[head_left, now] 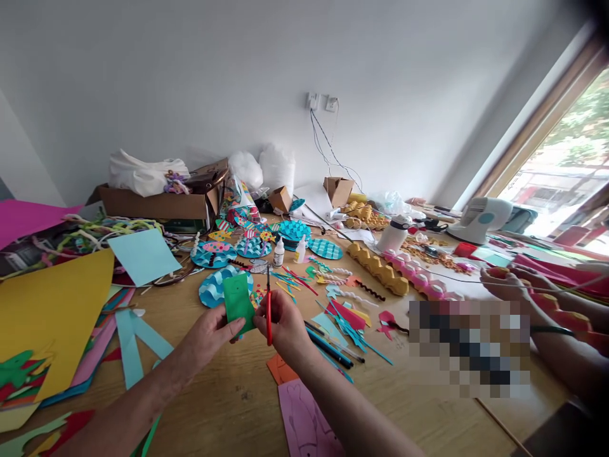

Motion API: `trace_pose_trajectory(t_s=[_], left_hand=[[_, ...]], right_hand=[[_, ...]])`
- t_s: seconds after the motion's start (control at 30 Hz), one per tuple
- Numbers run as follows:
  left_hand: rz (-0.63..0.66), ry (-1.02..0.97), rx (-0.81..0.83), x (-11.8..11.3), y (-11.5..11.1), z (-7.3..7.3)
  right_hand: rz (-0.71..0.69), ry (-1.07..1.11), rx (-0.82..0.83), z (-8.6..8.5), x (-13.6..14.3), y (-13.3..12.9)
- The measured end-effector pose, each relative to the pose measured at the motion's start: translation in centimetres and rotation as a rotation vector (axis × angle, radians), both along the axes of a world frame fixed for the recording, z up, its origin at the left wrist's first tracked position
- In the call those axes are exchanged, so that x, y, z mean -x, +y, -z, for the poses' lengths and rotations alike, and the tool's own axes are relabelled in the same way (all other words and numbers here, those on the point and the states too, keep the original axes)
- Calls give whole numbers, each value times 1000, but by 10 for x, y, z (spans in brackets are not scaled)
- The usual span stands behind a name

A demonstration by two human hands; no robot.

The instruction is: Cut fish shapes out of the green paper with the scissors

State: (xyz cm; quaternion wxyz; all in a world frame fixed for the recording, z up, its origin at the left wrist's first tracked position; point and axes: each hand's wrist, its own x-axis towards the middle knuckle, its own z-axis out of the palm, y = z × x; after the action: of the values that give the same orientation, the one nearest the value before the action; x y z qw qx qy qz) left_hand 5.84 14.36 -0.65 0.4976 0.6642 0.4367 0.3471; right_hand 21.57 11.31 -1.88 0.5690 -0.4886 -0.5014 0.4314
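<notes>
My left hand [215, 331] is closed on a small upright rectangle of green paper [236, 292], thumb across its lower part. In my right hand [286, 320] is a pair of red-handled scissors [269, 314], blades pointing up and away. The right fingers are also close to the paper's right edge; whether they touch it I cannot tell. Beneath my right forearm lies pink paper [301, 416] with fish outlines drawn on it, and an orange piece [280, 368] beside it. Several pens [333, 348] lie just right of my right wrist.
Yellow paper [52, 317] and coloured sheets cover the left side. Blue wavy discs [216, 285] and glue bottles [278, 252] stand beyond my hands. Egg-carton strips [380, 271] run to the right, where another person's hands [507, 289] work. A white bottle [394, 233] stands behind.
</notes>
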Motion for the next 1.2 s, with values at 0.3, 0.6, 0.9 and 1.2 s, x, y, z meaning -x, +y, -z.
trace_pose_trajectory(t_s=[0.3,0.6,0.9,1.2], left_hand=[[-76,54,-2,-1,3,3],[-82,56,23,-3,-3,-5],[-159,-208,-47,6,-16,-36],[-207,-576,-10,5,-18,-64]], right_hand=[[-17,-21,-17,-2,3,0],[-8,-27,-59,-8,4,-4],[-7,-165,-78,-29,-3,-18],[-109,-358,-13,-52,15,-41]])
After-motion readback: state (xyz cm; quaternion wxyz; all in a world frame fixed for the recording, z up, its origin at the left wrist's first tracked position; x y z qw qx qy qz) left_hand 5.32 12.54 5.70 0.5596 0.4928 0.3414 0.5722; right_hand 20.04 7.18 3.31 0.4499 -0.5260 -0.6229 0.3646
